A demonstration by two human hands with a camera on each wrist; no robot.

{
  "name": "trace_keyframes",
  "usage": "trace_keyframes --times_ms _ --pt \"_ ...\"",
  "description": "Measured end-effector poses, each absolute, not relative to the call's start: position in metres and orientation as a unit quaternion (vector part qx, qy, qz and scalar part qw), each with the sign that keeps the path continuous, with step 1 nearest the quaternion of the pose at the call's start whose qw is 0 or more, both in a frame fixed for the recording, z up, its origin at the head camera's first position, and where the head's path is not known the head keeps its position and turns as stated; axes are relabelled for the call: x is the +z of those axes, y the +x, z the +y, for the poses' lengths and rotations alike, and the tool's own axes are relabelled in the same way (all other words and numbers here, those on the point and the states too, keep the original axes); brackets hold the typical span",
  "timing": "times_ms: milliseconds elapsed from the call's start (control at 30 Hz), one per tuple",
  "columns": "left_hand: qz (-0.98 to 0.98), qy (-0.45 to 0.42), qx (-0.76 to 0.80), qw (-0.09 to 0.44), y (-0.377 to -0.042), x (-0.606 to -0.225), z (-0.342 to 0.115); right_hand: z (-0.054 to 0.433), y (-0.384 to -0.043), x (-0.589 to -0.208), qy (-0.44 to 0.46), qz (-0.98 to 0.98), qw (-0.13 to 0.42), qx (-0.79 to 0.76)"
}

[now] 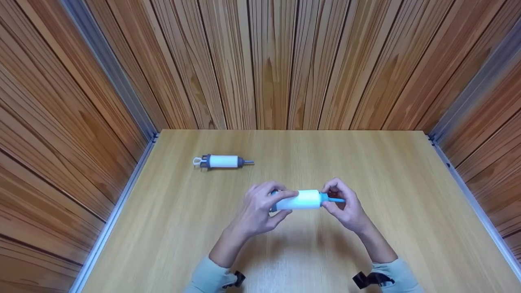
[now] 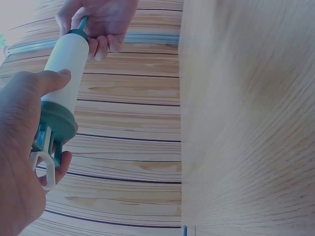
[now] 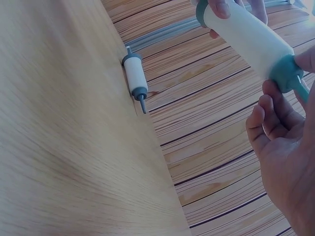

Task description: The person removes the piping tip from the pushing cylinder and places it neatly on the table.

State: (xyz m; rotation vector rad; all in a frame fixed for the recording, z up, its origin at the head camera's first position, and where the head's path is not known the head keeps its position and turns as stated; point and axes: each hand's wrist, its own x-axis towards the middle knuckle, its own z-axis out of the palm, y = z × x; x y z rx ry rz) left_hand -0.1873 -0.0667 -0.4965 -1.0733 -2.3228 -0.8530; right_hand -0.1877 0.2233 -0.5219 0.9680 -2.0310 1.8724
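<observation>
In the head view, a syringe-like dispenser (image 1: 308, 199) lies nearly level above the table between both hands. It has a white barrel, teal end caps and a thin teal nozzle pointing right. My left hand (image 1: 259, 208) grips its left end, with the thumb along the barrel in the left wrist view. A white loop handle (image 2: 48, 169) sticks out of the teal rear cap (image 2: 58, 119) near that palm. My right hand (image 1: 346, 207) pinches the teal front cap (image 3: 284, 73) at the nozzle's base between thumb and fingertip. Its other fingers are loosely bent below.
A second dispenser (image 1: 223, 161) of similar shape, with dark grey-blue ends, lies on the table (image 1: 171, 228) behind the left hand, its nozzle to the right. Wood-plank walls (image 1: 272, 73) with metal corner rails (image 1: 118, 73) stand around the table's back and sides.
</observation>
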Motion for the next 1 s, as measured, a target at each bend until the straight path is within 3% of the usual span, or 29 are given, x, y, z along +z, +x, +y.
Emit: trace_keyframes --times_ms 733,1000 --pt "-0.841 -0.387 -0.303 0.225 -0.1848 -0.4951 -0.0654 0.2227 -0.1849 -0.5192 0.298 -0.704 0.099 0.636" --pt "-0.842 -0.386 -0.305 0.224 -0.1844 -0.4946 -0.0656 0.2228 -0.1842 -0.5220 0.311 -0.696 0.121 0.636"
